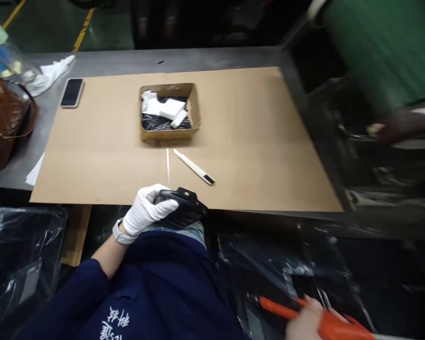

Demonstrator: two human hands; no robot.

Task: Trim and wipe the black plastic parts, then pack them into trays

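My left hand [148, 210], in a white glove with a grey watch band at the wrist, grips a black plastic part [184, 208] over my lap at the table's front edge. At the lower right, my bare right hand [306, 322] is wrapped round an orange tool [333, 326], blurred by motion. A white cutter [194, 167] lies on the cardboard sheet [248, 141]. Behind it stands a small open box [170, 135] holding white pieces and small black parts.
A phone [72, 93] lies at the sheet's left corner, beside a brown bag [5, 113] and a clear bottle [16, 56]. Plastic-wrapped black items [24, 264] flank my lap on both sides. Something green [386, 52] is blurred at the upper right.
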